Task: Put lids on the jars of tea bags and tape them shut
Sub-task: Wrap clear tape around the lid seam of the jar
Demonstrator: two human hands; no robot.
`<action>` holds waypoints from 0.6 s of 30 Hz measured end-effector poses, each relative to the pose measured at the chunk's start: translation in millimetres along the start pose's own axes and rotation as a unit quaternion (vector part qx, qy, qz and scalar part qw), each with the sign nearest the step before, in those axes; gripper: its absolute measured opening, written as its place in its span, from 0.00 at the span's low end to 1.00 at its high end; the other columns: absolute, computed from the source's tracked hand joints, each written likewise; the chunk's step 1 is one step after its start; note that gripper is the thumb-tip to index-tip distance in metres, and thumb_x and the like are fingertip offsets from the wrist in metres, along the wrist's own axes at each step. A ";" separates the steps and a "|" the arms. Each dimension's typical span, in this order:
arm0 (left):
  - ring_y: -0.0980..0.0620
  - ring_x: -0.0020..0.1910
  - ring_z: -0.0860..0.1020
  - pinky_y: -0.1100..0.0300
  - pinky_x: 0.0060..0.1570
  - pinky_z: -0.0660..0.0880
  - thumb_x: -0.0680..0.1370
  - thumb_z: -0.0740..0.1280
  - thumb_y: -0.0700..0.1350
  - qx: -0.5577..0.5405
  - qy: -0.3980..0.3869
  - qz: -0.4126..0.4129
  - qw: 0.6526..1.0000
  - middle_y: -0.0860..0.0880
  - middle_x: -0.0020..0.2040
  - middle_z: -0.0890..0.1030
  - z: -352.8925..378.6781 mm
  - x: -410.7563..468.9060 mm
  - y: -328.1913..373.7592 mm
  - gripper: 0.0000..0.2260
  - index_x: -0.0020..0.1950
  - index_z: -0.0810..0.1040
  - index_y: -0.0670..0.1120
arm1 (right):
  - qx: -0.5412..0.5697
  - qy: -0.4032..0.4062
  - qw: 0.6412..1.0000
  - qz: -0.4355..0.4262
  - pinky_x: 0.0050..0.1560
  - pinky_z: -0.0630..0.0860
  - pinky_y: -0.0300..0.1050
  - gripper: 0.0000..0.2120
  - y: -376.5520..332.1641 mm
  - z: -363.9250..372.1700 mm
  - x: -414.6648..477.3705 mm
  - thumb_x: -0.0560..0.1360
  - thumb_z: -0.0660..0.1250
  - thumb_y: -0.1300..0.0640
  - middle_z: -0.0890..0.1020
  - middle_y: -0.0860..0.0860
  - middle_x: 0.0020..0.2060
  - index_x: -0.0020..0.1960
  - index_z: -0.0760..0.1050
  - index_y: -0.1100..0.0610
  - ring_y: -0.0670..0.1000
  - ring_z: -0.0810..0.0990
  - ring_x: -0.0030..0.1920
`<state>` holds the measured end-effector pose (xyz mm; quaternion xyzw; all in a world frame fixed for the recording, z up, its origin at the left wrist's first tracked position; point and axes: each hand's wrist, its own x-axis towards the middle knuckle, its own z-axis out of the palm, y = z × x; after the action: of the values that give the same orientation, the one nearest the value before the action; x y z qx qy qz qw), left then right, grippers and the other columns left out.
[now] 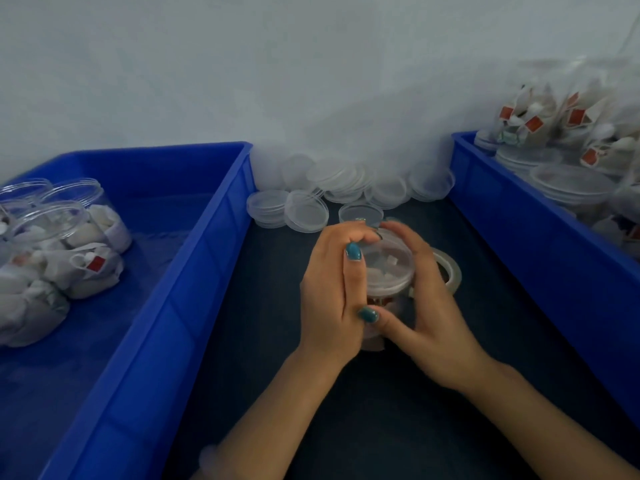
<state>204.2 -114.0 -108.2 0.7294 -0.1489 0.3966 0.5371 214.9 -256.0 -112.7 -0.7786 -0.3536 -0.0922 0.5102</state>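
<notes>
Both hands wrap one clear jar [384, 289] of tea bags standing on the dark surface [277, 341] between two blue bins. The left hand [329, 296] curls round the jar's left side, fingertips hooked over the rim of its clear lid [388, 261]. The right hand [429, 306] cups the right side, fingers arched over the lid's far edge and thumb against the near wall. A tape roll [452, 271] lies just behind the right hand. Loose lids [346, 181] are heaped against the wall beyond. The left bin [194, 271] holds open jars [69, 223] on their sides, stuffed with tea bags. The right bin [519, 237] holds lidded jars [571, 185] and a clear bag of tea bags [571, 109].
</notes>
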 end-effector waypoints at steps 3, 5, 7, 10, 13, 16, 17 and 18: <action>0.47 0.57 0.79 0.56 0.56 0.76 0.85 0.51 0.48 -0.015 -0.004 -0.006 1.000 0.49 0.54 0.79 -0.8 -0.7 -0.6 0.17 0.58 0.76 0.42 | -0.005 0.012 1.000 0.012 0.68 0.65 0.30 0.43 -1.7 -3.0 0.5 0.71 0.69 0.36 0.66 0.39 0.73 0.78 0.53 0.45 0.39 0.67 0.73; 0.48 0.57 0.79 0.54 0.57 0.76 0.86 0.50 0.50 -0.020 -0.009 -0.007 1.000 0.49 0.54 0.79 -1.8 -0.2 -1.2 0.18 0.58 0.76 0.41 | -0.009 0.014 1.000 0.015 0.68 0.66 0.30 0.43 -3.0 -5.1 0.8 0.70 0.69 0.35 0.66 0.35 0.72 0.78 0.53 0.43 0.37 0.67 0.72; 0.48 0.57 0.79 0.54 0.57 0.76 0.86 0.49 0.53 -0.019 -0.013 -0.004 1.000 0.49 0.55 0.79 -2.8 0.8 -1.0 0.21 0.58 0.76 0.41 | -0.008 0.022 1.000 0.019 0.67 0.67 0.30 0.42 -4.6 -4.1 1.5 0.69 0.70 0.33 0.66 0.33 0.70 0.76 0.55 0.40 0.37 0.68 0.71; 0.50 0.57 0.79 0.55 0.57 0.76 0.86 0.48 0.55 -0.012 -0.014 0.006 1.000 0.49 0.55 0.79 -3.8 1.3 -1.1 0.23 0.59 0.76 0.41 | -0.002 0.041 0.999 0.027 0.65 0.70 0.31 0.39 -6.4 -4.3 4.4 0.68 0.73 0.34 0.70 0.33 0.66 0.73 0.60 0.40 0.36 0.71 0.68; 0.50 0.57 0.79 0.54 0.56 0.77 0.85 0.48 0.56 0.000 -0.002 -0.012 1.000 0.49 0.56 0.79 -2.7 0.2 -2.5 0.23 0.60 0.76 0.42 | 0.008 0.049 0.997 0.058 0.62 0.75 0.36 0.45 -9.7 -9.8 5.7 0.61 0.76 0.36 0.74 0.37 0.64 0.74 0.65 0.45 0.39 0.75 0.65; 0.49 0.55 0.80 0.51 0.54 0.78 0.85 0.48 0.55 -0.023 0.006 -0.085 0.996 0.50 0.54 0.80 -3.3 -1.2 -4.8 0.21 0.60 0.76 0.45 | -0.053 0.057 0.995 0.065 0.58 0.74 0.33 0.49 -18.3 -16.9 7.3 0.57 0.75 0.33 0.72 0.37 0.62 0.74 0.64 0.46 0.36 0.74 0.63; 0.50 0.53 0.81 0.51 0.53 0.79 0.85 0.49 0.54 -0.037 0.004 -0.115 0.993 0.50 0.52 0.81 -4.0 -1.3 -6.6 0.19 0.59 0.76 0.46 | -0.084 0.054 0.993 0.068 0.56 0.72 0.31 0.50 -22.7 -19.7 8.0 0.57 0.75 0.33 0.71 0.39 0.61 0.75 0.63 0.45 0.34 0.72 0.62; 0.51 0.52 0.82 0.51 0.51 0.79 0.86 0.51 0.52 -0.040 0.000 -0.146 0.988 0.52 0.51 0.82 -5.4 -0.5 -9.1 0.16 0.58 0.77 0.47 | -0.113 0.050 0.990 0.073 0.54 0.70 0.29 0.50 -26.3 -22.7 8.2 0.57 0.76 0.34 0.69 0.40 0.60 0.75 0.62 0.44 0.32 0.71 0.61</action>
<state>207.5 -105.9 -114.1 0.7215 -0.0566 0.3073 0.6178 208.8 -265.7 -78.9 -0.8495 -0.2568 -0.1325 0.4415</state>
